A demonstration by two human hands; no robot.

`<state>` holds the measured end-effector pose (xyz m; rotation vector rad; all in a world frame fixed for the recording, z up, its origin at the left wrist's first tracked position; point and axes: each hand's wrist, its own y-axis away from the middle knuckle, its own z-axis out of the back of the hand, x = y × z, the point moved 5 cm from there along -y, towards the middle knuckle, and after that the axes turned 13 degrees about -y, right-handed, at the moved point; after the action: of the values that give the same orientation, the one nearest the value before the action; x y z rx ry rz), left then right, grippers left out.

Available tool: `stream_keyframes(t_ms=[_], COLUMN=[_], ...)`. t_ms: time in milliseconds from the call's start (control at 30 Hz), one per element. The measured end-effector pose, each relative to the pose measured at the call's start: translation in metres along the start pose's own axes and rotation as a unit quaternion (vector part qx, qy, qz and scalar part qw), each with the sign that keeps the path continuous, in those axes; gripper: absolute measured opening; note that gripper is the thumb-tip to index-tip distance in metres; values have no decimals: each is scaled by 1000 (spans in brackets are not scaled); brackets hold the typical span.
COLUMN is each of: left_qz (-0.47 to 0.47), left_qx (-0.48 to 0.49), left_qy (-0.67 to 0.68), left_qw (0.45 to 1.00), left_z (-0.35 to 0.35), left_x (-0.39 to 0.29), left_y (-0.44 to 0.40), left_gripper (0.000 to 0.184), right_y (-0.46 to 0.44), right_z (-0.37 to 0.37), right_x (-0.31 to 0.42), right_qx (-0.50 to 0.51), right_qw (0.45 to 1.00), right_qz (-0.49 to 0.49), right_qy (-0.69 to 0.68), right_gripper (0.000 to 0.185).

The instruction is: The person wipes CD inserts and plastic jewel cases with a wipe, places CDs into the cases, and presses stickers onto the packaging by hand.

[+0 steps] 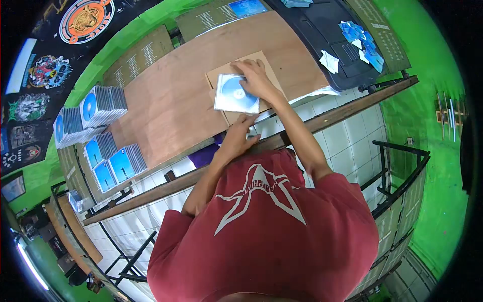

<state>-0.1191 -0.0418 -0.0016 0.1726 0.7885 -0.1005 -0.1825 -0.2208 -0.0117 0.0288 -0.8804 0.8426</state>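
Looks down from head height over a maroon shirt [282, 226] onto a wooden bench [171, 90], with a green wall [417, 95] to the right. Near the front edge of the bench, lying on a flat piece of brown cardboard [270, 68], a clear square case [230, 100] with a pale blue disc [233, 86] showing through; impossible to tell whether closed or ajar. At the upper right part of the case, the right hand [255, 80], fingers bent and reaching partly over the cardboard; cannot tell whether gripping the case or only resting against it. By the lower right edge of the case, the left hand [237, 138], thumb spread wide from the fingers, with nothing visible between them; contact with the case too unclear to confirm. At the left end of the bench, several stacks of similar cases [113, 103], some with round blue discs on the near faces, others with plain blue fronts. To the right, on a black lid [307, 32], loose blue slips [372, 53] and a white slip [329, 61]. Judging by the stacks, probably many cases dealt with already and this single one in mid-handling; no telling how many left.
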Motion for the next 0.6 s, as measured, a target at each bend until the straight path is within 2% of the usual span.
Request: stream_keyframes(t_ms=[67,100,167,200,267,300,400,500,533,567,600], left_qz=[14,13,-76,-77,-148,-151,-167,-155,-158,-144,-127], left_qx=[76,77,-91,-90,-78,-79,30,42,42,16,-10], left_qy=[1,1,-216,-215,-288,-288,-334,-266,-269,-179,-87], left_qw=[997,997,969,969,943,942,927,950,949,973,988], left_z=[12,21,49,53,57,55,36,40,45,55,66], left_x=[4,4,-5,-1,0,3,13,10,6,3,-2], left_y=[-13,-21,-37,-48,-74,-85,-112,-117,-115,-112,-109], left_gripper=[74,74,97,97,122,122,137,135,135,134,132], right_y=[8,14,37,46,62,67,79,86,87,84,81], right_z=[23,28,40,50,52,53,51,56,55,55,52], right_x=[-9,-13,-33,-28,-24,-22,-13,-3,-5,-7,-10], right_qx=[-87,-88,-139,-137,-133,-130,-114,-163,-151,-155,-144], right_qw=[992,992,977,979,980,980,988,981,955,954,926], right_qz=[-42,-42,-145,-137,-143,-145,-96,-60,-167,-166,-171], right_qy=[-82,-81,-69,-59,-45,-31,-31,-84,-195,-195,-304], right_gripper=[49,49,42,38,37,37,43,51,57,57,60])
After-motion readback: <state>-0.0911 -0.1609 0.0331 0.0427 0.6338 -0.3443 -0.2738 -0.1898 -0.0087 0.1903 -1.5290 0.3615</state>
